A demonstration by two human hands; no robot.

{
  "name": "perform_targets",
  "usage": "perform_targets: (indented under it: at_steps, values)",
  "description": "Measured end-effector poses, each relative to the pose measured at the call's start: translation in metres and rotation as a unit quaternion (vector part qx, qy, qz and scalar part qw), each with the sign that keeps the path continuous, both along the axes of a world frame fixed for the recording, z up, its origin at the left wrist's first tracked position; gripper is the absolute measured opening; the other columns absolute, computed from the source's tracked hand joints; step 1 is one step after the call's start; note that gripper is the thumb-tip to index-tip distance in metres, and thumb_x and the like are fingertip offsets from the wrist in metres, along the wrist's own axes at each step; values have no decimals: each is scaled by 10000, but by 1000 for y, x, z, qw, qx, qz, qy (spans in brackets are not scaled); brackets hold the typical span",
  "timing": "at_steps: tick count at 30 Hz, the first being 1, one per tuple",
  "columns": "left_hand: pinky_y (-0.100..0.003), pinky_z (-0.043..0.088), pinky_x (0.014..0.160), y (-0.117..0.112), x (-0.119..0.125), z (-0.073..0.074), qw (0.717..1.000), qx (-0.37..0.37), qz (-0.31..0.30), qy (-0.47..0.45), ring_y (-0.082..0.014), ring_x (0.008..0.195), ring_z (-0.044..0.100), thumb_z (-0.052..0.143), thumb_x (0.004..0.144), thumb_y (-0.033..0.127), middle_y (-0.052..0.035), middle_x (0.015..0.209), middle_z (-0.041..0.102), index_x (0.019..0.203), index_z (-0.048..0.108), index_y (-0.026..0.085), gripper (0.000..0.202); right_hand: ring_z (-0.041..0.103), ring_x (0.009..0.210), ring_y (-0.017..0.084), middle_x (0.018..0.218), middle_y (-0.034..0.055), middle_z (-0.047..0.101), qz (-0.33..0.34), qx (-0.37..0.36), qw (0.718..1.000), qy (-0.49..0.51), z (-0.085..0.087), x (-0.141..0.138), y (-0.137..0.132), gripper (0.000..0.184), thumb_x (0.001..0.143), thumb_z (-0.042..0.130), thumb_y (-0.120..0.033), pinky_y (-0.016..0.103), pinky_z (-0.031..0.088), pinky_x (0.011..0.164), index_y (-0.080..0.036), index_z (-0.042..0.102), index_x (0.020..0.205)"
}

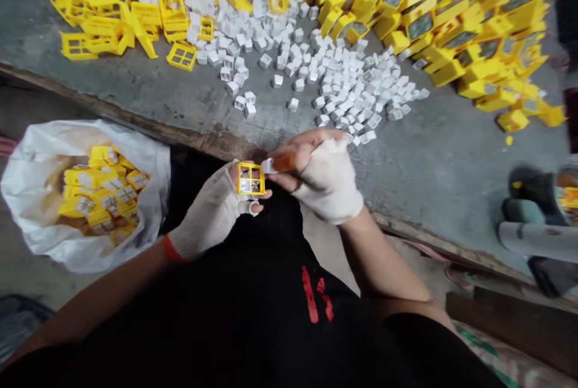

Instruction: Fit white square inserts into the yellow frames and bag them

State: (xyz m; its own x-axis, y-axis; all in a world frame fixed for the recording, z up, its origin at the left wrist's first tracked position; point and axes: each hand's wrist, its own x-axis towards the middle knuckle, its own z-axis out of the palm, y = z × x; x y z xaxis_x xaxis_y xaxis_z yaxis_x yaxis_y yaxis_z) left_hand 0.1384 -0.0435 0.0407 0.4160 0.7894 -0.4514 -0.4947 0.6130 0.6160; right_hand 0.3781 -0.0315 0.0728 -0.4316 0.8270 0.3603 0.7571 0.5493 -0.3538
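My left hand [210,210], in a white fingerless knit glove, holds a small yellow plastic window-like frame [251,178] with a four-pane grid, and white bits show behind its openings. My right hand [323,177], in a matching glove, grips a small orange tube with a white tip [279,163]. That white tip touches or nearly touches the frame's right side. Just beyond my right hand lies a spread of small white hollow cubes [343,78] on the concrete.
Loose yellow frames [103,20] lie at the back left, and yellow boxes with dark panels [451,32] are heaped at the back right. An open white plastic bag [34,195] holds yellow pieces at my left. A wooden edge [135,117] borders the concrete. Another person's legs [537,237] are at the right.
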Motion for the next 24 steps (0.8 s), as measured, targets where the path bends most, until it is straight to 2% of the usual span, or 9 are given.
perform_targets:
  at_steps: [2,5,9,11,14,16,19,21,24]
  values:
    - [-284,644,653,0,-2,-4,1000,5,-8,-8,-241,905,810,935,935,418,-104,1176,832,1171,789,196,355,742,1169,294,1206,32,888,20,-1,1000,-5,-8,-14,-6,336,1197,554,-503,563,464,1074,-331,842,1193]
    - [-283,646,648,1,-5,-7,999,7,-19,-30,-246,945,798,911,968,465,-108,1207,816,1165,799,200,349,727,1232,289,1271,40,888,16,-25,999,-15,-21,-25,-10,344,1204,540,-463,530,467,1094,-328,848,1275]
    - [-270,638,633,2,-10,-8,999,-11,-20,-44,-221,905,789,921,960,409,-96,1191,818,1179,791,204,326,701,1272,300,1461,60,831,21,-50,998,-18,-22,-22,-10,398,1173,578,-562,523,485,1098,-310,886,1168]
    - [-273,639,628,3,-11,-6,999,-23,2,-30,-228,888,803,967,912,433,-91,1169,829,1163,780,210,385,720,1239,295,1482,55,817,20,-64,998,-10,-14,-10,4,397,1174,567,-563,520,516,1068,-325,883,1191]
    - [-277,633,606,5,-11,-2,999,-35,31,7,-257,883,830,1016,842,465,-86,1137,840,1134,760,215,461,731,1268,314,1406,80,830,-91,-78,993,-21,1,12,50,356,1173,530,-356,546,532,1088,-314,824,1368]
    - [-278,628,595,7,-10,1,998,-38,38,29,-261,869,833,1028,815,475,-82,1120,840,1120,746,212,492,720,1287,364,1401,143,812,-161,-103,977,-95,7,21,91,337,1094,616,-260,601,497,1122,-238,808,1370]
    - [-287,627,584,9,-9,4,997,-43,45,47,-257,839,827,1035,792,487,-75,1094,835,1100,719,207,522,730,1229,385,1326,167,807,-166,-164,947,-221,9,23,135,304,979,696,-162,651,456,1156,-181,816,1258]
    - [-291,620,574,9,-8,5,997,-41,52,45,-258,826,824,1019,807,470,-76,1093,833,1102,709,206,503,741,1150,355,1226,131,811,-145,-172,948,-225,6,21,141,258,945,690,-135,621,494,1127,-190,821,1161]
    - [-281,604,579,8,-6,7,997,-45,55,38,-251,814,822,941,892,412,-85,1079,830,1103,704,200,381,741,1021,292,1124,85,801,-81,-140,984,-76,4,15,111,214,973,697,-207,516,593,1000,-225,814,1151]
